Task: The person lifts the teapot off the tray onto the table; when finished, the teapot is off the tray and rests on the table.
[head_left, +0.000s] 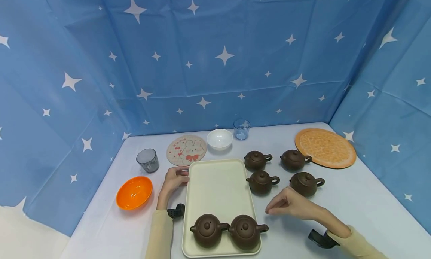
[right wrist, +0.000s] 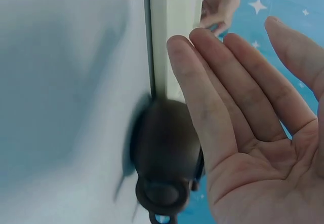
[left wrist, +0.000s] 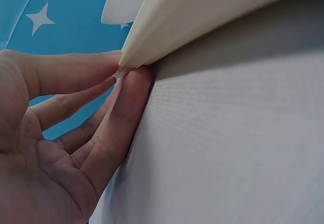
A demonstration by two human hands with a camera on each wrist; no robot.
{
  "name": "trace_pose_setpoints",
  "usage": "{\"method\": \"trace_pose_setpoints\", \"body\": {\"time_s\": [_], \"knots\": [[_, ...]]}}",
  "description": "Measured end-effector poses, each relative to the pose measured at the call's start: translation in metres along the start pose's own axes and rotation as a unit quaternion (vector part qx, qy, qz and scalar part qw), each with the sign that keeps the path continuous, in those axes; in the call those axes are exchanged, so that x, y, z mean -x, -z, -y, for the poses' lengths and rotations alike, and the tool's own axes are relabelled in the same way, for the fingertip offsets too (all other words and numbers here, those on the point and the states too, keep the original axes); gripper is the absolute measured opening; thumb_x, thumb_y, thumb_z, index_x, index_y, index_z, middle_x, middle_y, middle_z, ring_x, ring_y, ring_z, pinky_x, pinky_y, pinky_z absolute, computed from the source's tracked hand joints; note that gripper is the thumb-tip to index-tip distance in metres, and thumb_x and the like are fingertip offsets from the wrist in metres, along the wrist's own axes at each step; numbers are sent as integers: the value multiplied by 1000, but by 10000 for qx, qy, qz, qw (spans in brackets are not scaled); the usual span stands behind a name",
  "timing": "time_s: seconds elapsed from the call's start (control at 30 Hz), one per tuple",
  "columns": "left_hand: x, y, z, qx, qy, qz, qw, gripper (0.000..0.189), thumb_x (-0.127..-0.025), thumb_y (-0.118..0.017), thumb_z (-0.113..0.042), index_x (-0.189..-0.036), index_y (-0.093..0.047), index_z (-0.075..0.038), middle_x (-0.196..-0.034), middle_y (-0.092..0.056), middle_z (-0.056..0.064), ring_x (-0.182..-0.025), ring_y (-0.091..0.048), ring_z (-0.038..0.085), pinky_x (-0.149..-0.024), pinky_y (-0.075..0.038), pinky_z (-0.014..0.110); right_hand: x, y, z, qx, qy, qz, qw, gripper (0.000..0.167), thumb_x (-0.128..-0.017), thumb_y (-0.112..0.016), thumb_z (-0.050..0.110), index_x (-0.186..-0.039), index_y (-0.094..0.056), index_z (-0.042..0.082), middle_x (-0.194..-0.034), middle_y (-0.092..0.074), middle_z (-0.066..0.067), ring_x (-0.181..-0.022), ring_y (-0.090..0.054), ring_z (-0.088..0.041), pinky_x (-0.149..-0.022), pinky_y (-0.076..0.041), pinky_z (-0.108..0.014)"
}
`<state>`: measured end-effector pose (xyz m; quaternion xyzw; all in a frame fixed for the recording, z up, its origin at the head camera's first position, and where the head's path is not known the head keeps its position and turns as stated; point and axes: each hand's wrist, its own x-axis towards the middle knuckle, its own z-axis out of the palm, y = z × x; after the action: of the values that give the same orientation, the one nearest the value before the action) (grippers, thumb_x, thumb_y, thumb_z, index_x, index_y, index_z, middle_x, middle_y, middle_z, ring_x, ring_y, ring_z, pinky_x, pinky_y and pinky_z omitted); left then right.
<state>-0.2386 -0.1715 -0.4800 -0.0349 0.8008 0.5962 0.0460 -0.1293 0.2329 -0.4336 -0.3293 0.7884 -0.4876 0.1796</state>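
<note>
A cream rectangular tray (head_left: pixel 217 188) lies in the middle of the table, two dark brown teapots (head_left: pixel 207 231) side by side at its near end, handles to the right. My left hand (head_left: pixel 173 181) pinches the tray's left rim near the far corner; in the left wrist view the fingertips meet at the cream edge (left wrist: pixel 147 36). To the right of the tray hovers my right hand (head_left: pixel 292 204), holding nothing, its fingers extended in the right wrist view. Just beyond it stand several more brown teapots (head_left: pixel 261 182) in two columns, lids on.
Left of the tray are an orange bowl (head_left: pixel 134 192) and a grey glass cup (head_left: pixel 148 160). Along the back sit a round rabbit mat (head_left: pixel 186 150), a white bowl (head_left: pixel 220 139) and a blue glass (head_left: pixel 241 129). A round orange-brown mat (head_left: pixel 325 148) lies back right. Blue star-printed curtains (head_left: pixel 222 75) enclose the table.
</note>
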Motion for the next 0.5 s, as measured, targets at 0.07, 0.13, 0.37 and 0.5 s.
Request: {"method": "trace_pose_setpoints", "body": {"time_s": [0.07, 0.13, 0.37, 0.5], "knots": [[0, 0, 0, -14, -3, -4, 10000, 46, -75, -67, 9, -120, -64, 3, -95, -68, 19, -70, -68, 19, -64, -61, 33, 2, -6, -1, -152, 14, 69, 9999, 23, -88, -68, 17, -98, -73, -4, -93, -74, -10, -84, -70, -8, -70, -61, -28], [0, -1, 0, -24, -18, -5, 10000, 46, -74, -66, 9, -120, -64, 4, -95, -68, 20, -70, -68, 20, -64, -61, 33, 3, -11, -1, -246, 32, 113, 9996, 23, -88, -67, 16, -98, -73, -4, -93, -74, -9, -84, -70, -8, -70, -61, -28], [-1, -1, 0, -13, 27, 9, 10000, 45, -75, -66, 8, -120, -64, 2, -96, -67, 20, -70, -68, 19, -65, -61, 33, 7, -29, -2, -584, 38, 155, 9982, 19, -88, -67, 13, -97, -74, -2, -91, -75, -6, -81, -70, -8, -67, -61, -29], [-2, 0, 2, -51, 29, -22, 10000, 45, -76, -67, 8, -120, -64, 2, -94, -67, 19, -67, -67, 18, -63, -61, 33, 7, -37, -4, -715, 144, 119, 9973, 19, -88, -67, 12, -98, -74, -3, -91, -74, -7, -81, -69, -7, -66, -61, -30]]}}
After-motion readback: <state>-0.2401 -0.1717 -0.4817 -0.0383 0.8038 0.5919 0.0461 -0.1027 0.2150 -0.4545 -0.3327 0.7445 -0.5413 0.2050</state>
